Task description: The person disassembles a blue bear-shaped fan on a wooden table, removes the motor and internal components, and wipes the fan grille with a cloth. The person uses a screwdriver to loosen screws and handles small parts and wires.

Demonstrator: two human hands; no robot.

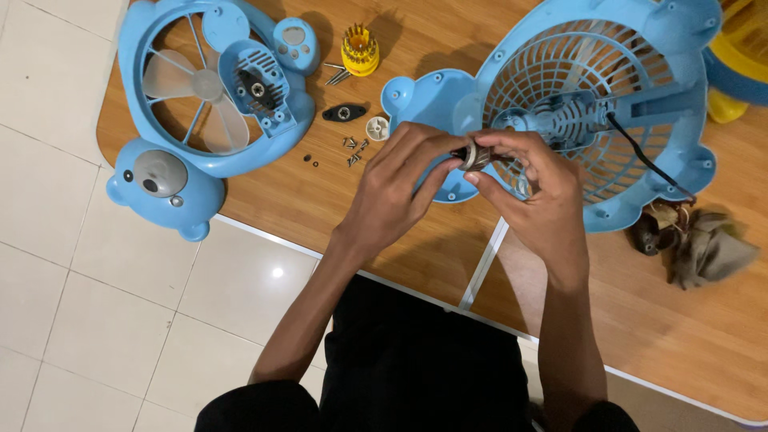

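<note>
Both hands, left (392, 192) and right (536, 196), pinch a small motor (474, 156) between fingertips; fan grille (592, 104) lies just behind it, screws (354, 148) left.

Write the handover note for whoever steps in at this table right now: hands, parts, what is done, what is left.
Left hand and right hand: both pinch a small round motor part between their fingertips, above the table edge.
Parts: the rear fan grille lies flat behind the hands, its black cord trailing right. The front housing with blades lies at the left. Loose screws, a white knob, a black plate and a yellow bit holder sit between them.
Done: the fan is split into halves, screws out.
Left: the motor part is still in hand; nothing is reassembled.
</note>
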